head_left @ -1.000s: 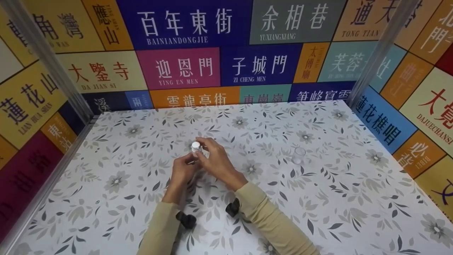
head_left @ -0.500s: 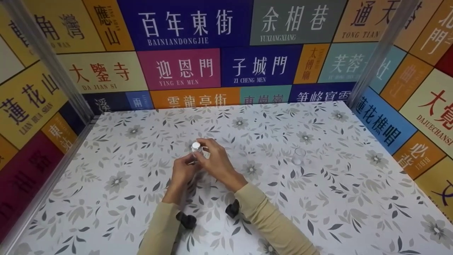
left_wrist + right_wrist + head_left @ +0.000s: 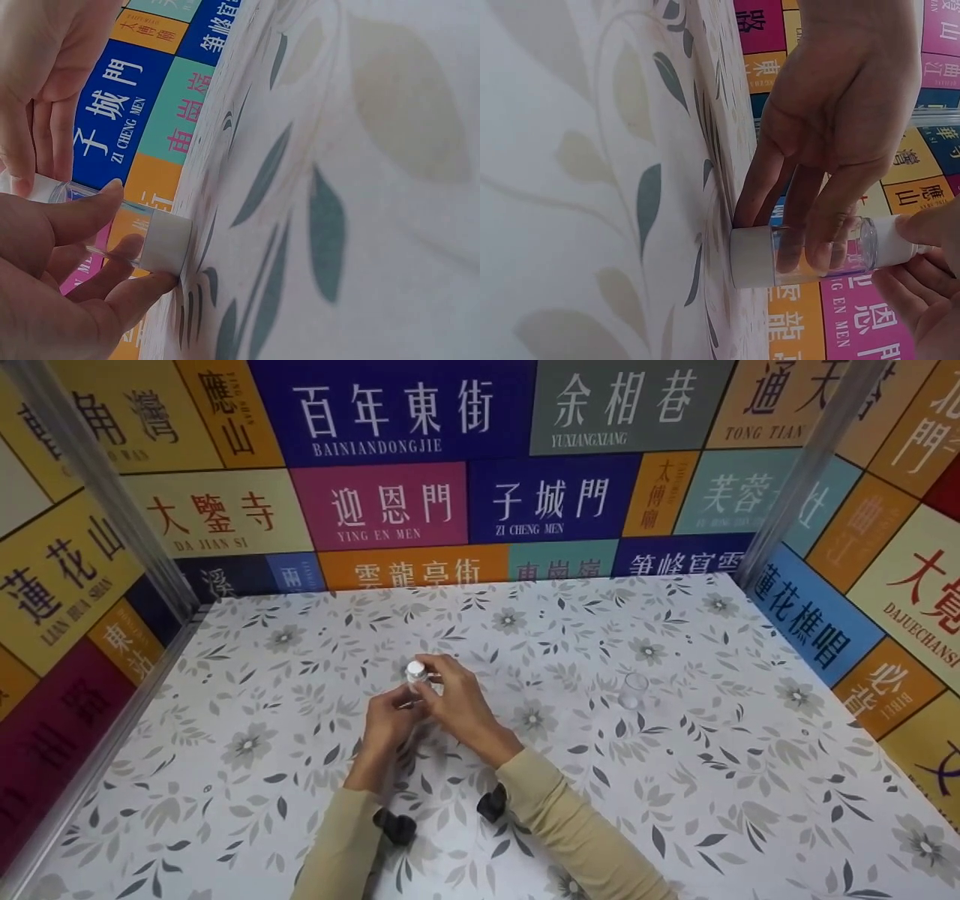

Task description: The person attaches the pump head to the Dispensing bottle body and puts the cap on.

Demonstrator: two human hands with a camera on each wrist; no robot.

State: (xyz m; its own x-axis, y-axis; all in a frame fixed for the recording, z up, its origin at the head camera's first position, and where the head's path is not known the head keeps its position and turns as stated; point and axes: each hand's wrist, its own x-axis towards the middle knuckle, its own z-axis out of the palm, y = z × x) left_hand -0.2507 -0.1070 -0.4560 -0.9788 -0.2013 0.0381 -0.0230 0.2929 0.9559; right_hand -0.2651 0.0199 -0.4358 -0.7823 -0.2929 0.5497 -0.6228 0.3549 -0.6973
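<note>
A small clear bottle with a white base (image 3: 168, 244) and a white top (image 3: 415, 668) stands upright at the table's surface, left of centre. My left hand (image 3: 388, 721) holds it low, thumb and fingers around the clear body (image 3: 855, 259), as the right wrist view shows. With thumb and fingers, my right hand (image 3: 463, 703) pinches the white collar (image 3: 889, 241) at the upper end. In the head view the two hands hide most of the body.
A small clear cup-like cap (image 3: 634, 690) sits on the table to the right of the hands. The tabletop (image 3: 675, 825) has a white floral cover. Panels with large lettering (image 3: 390, 502) wall in the back and both sides, with metal posts (image 3: 787, 487) at the corners.
</note>
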